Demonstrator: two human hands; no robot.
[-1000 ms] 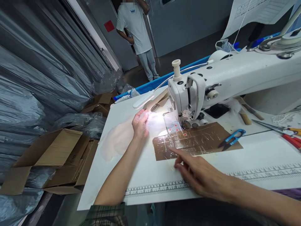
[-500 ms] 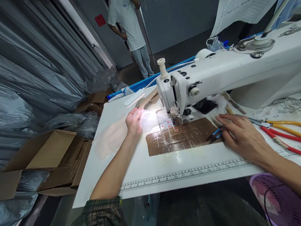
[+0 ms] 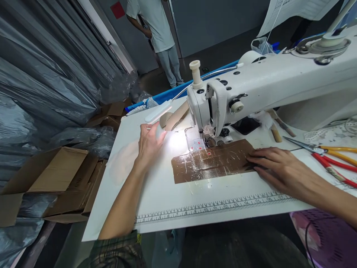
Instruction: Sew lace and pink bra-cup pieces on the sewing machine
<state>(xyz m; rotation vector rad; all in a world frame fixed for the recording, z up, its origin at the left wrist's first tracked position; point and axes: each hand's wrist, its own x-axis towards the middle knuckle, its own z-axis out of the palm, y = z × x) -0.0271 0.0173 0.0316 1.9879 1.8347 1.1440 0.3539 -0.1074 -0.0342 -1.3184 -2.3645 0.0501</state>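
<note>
My left hand (image 3: 149,145) is open beside the white lamp head (image 3: 158,111), thumb spread from the fingers, near beige pieces (image 3: 177,117). Nothing shows in its grasp. A pale, sheer-looking patch (image 3: 122,162) lies left of my wrist, its details blurred. My right hand (image 3: 275,167) lies with its fingers stretched over the right end of a brown, tape-covered sheet (image 3: 209,165). Dark tips (image 3: 247,166) show by those fingertips; whatever is beneath the palm is hidden. The sheet reaches to the needle area of the white sewing machine (image 3: 223,100).
Red- and yellow-handled pliers (image 3: 325,150) lie right of my right hand. A printed ruler strip (image 3: 212,208) runs along the table's front edge. Cardboard boxes (image 3: 58,175) stand at left, a purple basket (image 3: 323,238) below right. Another person (image 3: 158,33) stands behind the table.
My left hand has let go of the sheer white cloth and shifted left. My right hand has slid left onto the brown sheet, covering the blue handles seen before. The camera view has shifted slightly.
</note>
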